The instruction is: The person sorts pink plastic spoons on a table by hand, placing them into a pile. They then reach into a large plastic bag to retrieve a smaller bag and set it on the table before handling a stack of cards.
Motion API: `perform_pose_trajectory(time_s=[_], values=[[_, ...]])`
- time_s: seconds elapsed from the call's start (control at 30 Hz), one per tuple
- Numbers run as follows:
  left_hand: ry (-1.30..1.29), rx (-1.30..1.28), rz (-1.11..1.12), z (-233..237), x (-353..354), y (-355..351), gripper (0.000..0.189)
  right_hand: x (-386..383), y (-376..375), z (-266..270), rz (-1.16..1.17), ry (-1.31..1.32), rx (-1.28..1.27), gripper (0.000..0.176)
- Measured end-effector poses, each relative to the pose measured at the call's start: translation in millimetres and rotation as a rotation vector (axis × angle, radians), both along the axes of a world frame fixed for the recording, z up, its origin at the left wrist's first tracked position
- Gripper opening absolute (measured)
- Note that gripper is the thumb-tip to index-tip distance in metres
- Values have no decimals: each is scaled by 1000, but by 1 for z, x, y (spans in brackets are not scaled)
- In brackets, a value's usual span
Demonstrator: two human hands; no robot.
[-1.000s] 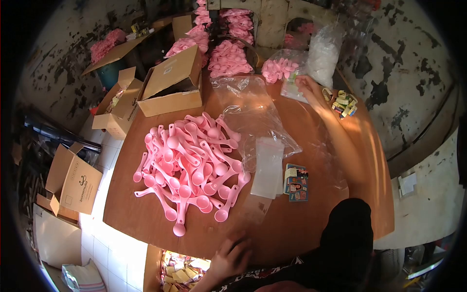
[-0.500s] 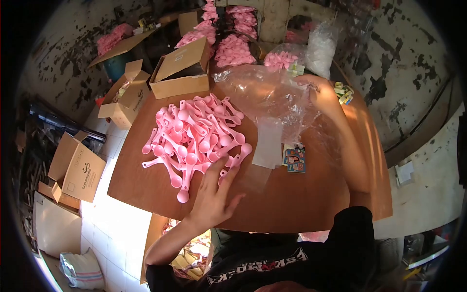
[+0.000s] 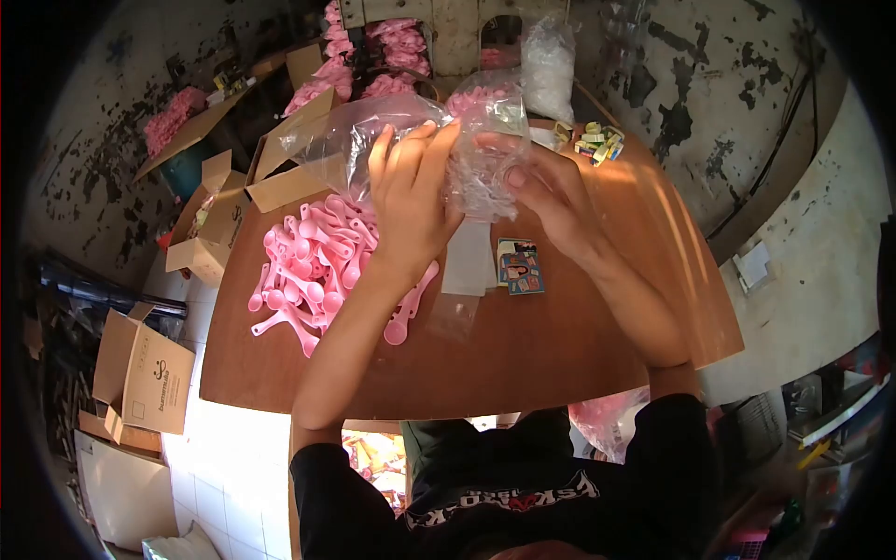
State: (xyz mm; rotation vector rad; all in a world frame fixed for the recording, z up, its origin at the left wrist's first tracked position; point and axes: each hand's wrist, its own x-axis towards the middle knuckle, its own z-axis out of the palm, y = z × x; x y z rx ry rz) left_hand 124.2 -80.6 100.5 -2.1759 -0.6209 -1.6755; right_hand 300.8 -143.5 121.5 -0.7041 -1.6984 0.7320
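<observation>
A large clear plastic bag [image 3: 350,140], partly crumpled, is raised above the far middle of the brown table. My right hand [image 3: 555,191] grips its bunched right part between thumb and fingers. Against the bag's film from the left, my left hand [image 3: 411,191] has its fingers stretched out and apart; its thumb is mostly hidden. Pink measuring spoons [image 3: 313,261] lie heaped under and beside my left forearm, with one pink spoon [image 3: 401,322] showing to its right. White paper strips [image 3: 467,261] and small picture cards [image 3: 520,266] lie below the hands.
Open cardboard boxes [image 3: 159,373] stand left of the table [image 3: 560,345], and another box [image 3: 285,187] is on its far left. Bagged pink spoons [image 3: 401,47] and a white plastic bundle [image 3: 548,70] are at the back. Small yellow-green packs [image 3: 600,143] sit at the far right.
My left hand has risen from the spoon heap to the plastic bag. My right hand has brought the bag left and closer in. The camera view has shifted.
</observation>
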Motion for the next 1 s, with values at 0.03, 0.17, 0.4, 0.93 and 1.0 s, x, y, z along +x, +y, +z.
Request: perform_pose_trajectory(time_s=[0.03,0.17,0.4,0.93,1.0], values=[[10,-11,16,5,-8,3,54,0,-2,3,-65,36,38,47],[-765,-735,-553,30,-25,-5,25,32,19,-1,-389,-509,481,104],[-960,-1373,-1026,7,-30,-3,26,3,18,-23,-332,-563,323,104],[95,-633,-364,-69,-11,-67,123,-25,3,-52,132,694,-803,26],[225,-370,-169,-66,-8,-68,94,-35,-12,-58,170,703,-739,25]])
